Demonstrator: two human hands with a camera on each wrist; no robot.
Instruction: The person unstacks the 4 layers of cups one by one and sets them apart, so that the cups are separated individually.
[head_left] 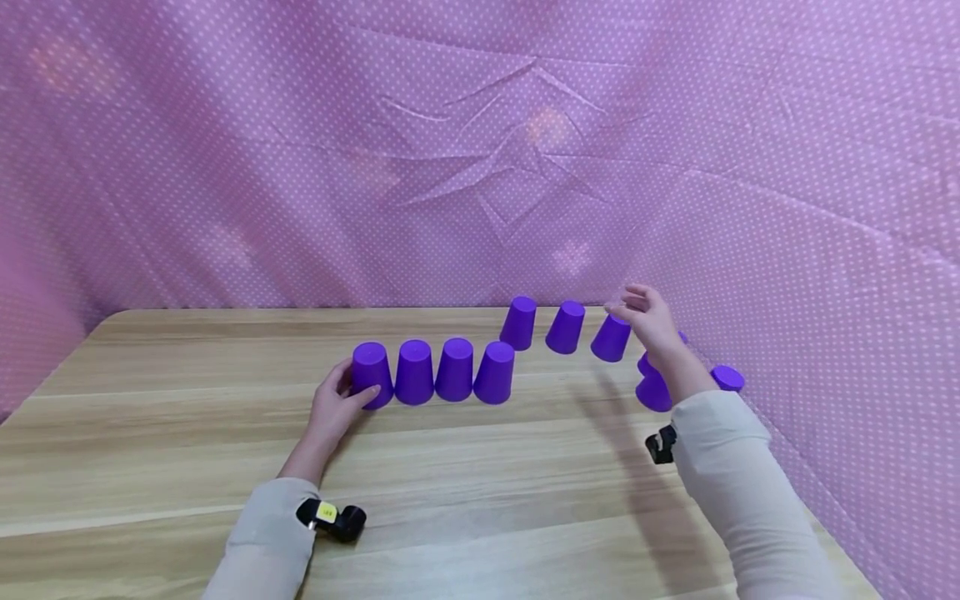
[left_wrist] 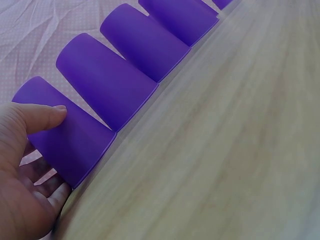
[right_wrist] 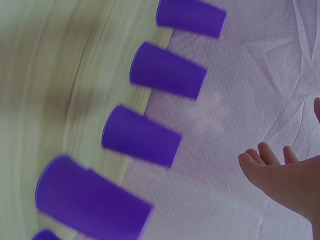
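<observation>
At the left end of a row of upside-down purple cups, my left hand holds the end cup. Its thumb lies across the near side and the other fingers curl round the left and back, as the left wrist view shows. That cup stands on the table beside a second, a third and a fourth cup. My right hand is raised with nothing in it, fingers loosely extended, above a cup at the back right. In the right wrist view it is apart from every cup.
Farther back stand two more upside-down cups, one left of the other. My right forearm partly hides several cups, including a near one and one at the edge. Pink dotted cloth hangs around the wooden table.
</observation>
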